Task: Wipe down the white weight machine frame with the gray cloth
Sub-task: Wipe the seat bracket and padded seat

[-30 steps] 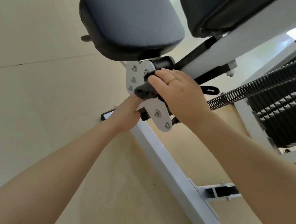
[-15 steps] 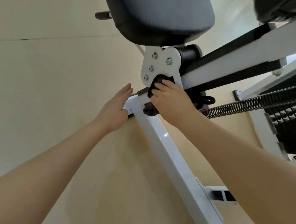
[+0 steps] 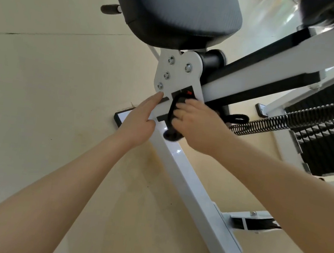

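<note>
- A dark gray crumpled cloth [image 3: 173,117] is being gripped by the right hand [image 3: 196,126], fingers curled around it, and pressed against the white metal weight machine frame [image 3: 186,184] where the bolted white bracket plate [image 3: 177,74] is meeting the sloping beam.
- The left hand [image 3: 139,120] is being rested on the beam's left edge, fingers straight and held together (the fingertips are touching the plate's lower corner).
- A gray padded seat [image 3: 177,11] is being shown above, with a black coiled spring [image 3: 294,119] at right, over a beige floor [image 3: 39,88].
</note>
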Action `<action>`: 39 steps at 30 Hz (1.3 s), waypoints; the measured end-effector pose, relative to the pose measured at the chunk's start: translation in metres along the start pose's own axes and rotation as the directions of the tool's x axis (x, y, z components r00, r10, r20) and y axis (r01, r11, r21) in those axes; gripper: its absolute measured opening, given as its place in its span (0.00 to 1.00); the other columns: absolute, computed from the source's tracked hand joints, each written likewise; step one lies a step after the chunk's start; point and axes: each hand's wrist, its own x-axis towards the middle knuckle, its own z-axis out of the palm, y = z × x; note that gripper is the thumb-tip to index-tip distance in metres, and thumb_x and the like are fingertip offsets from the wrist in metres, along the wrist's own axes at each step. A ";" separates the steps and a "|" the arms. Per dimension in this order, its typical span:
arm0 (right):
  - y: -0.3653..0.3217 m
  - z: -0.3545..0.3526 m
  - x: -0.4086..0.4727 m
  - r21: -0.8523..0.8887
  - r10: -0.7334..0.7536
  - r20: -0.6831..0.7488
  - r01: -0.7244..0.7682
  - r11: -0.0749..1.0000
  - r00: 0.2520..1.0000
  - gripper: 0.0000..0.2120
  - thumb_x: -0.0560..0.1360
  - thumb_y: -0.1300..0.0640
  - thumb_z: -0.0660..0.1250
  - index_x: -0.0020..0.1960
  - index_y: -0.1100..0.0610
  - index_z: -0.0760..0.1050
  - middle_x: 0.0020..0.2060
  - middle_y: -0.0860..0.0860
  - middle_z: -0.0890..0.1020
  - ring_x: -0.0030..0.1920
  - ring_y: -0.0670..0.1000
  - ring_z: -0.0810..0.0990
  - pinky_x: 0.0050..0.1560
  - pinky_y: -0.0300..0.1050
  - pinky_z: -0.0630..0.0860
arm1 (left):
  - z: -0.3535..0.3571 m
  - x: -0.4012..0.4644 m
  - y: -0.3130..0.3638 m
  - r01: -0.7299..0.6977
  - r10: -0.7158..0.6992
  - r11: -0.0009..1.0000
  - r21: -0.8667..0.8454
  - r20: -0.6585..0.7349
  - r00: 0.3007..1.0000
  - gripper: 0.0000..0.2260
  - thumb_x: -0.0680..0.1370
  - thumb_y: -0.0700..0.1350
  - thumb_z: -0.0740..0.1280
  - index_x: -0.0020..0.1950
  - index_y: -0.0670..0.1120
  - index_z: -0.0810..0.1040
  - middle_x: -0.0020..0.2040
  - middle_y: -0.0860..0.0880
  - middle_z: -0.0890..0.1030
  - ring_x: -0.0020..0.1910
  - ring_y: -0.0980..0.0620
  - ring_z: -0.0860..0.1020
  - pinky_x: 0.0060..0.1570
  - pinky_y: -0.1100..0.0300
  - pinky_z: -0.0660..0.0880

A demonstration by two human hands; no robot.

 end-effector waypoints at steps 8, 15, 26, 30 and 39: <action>0.027 -0.027 0.001 -0.103 0.004 -0.111 -0.016 0.995 0.994 0.17 0.77 0.64 0.49 0.52 0.58 0.76 0.53 0.55 0.80 0.60 0.57 0.74 0.65 0.50 0.66 | 0.016 0.002 0.010 0.018 -0.013 0.999 -0.048 0.110 0.994 0.36 0.71 0.29 0.52 0.75 0.56 0.54 0.66 0.58 0.68 0.59 0.64 0.66 0.47 0.84 0.61; 0.038 -0.032 -0.049 -0.196 0.133 -0.502 -0.262 0.945 0.855 0.13 0.75 0.65 0.59 0.39 0.55 0.80 0.41 0.51 0.84 0.49 0.53 0.82 0.58 0.45 0.74 | 0.025 -0.003 0.009 -0.024 0.018 0.999 0.031 0.183 0.983 0.35 0.72 0.28 0.52 0.75 0.53 0.54 0.74 0.62 0.52 0.70 0.63 0.57 0.53 0.79 0.58; 0.034 -0.029 -0.045 -0.109 0.178 -0.497 -0.265 0.958 0.849 0.11 0.73 0.66 0.60 0.43 0.58 0.80 0.44 0.52 0.84 0.52 0.53 0.81 0.58 0.45 0.75 | 0.021 -0.001 0.006 -0.069 0.048 0.994 0.082 0.237 0.970 0.34 0.72 0.27 0.52 0.75 0.52 0.57 0.75 0.62 0.47 0.72 0.63 0.51 0.63 0.67 0.60; 0.032 -0.040 -0.042 -0.084 0.160 -0.509 -0.234 0.969 0.846 0.10 0.73 0.68 0.59 0.43 0.61 0.80 0.44 0.55 0.83 0.51 0.55 0.81 0.59 0.47 0.74 | 0.011 0.003 -0.004 -0.193 0.122 0.963 0.186 0.338 0.933 0.32 0.73 0.27 0.53 0.74 0.47 0.59 0.76 0.54 0.45 0.75 0.56 0.46 0.71 0.61 0.50; -0.016 0.000 0.016 -0.083 0.112 -0.125 -0.122 0.989 0.986 0.17 0.77 0.66 0.48 0.57 0.62 0.73 0.57 0.58 0.78 0.63 0.58 0.73 0.68 0.50 0.65 | -0.005 0.003 -0.054 0.052 -0.036 0.993 0.107 -0.142 0.989 0.27 0.71 0.28 0.54 0.67 0.46 0.70 0.73 0.54 0.63 0.70 0.55 0.62 0.60 0.71 0.58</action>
